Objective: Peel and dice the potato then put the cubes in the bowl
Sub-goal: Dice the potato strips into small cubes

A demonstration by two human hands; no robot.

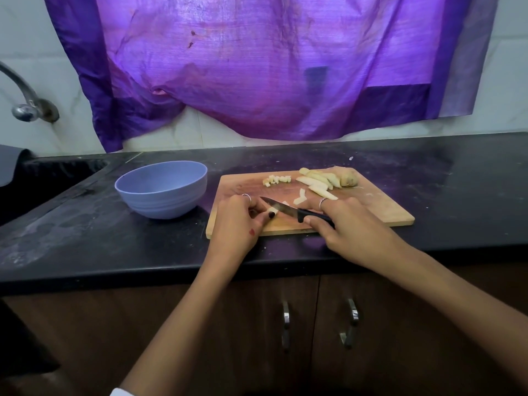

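The right hand (347,224) wraps the black plastic handle of a small steel-bladed knife (297,212), whose blade slants across a pale potato strip (273,210) pinched under the curled fingers of the left hand (240,221) on the rectangular wooden cutting board (380,207). The chief danger, as I judge it, is the blade's closeness to the left thumb: a slip on the wet strip could nick it. Farther back lie a few cut cubes (277,179), more peeled strips (317,181) and an end piece with its skin on (349,178). The round lilac plastic bowl (161,190) stands just left of the board; cubes carried over could drop on the black counter (457,195).
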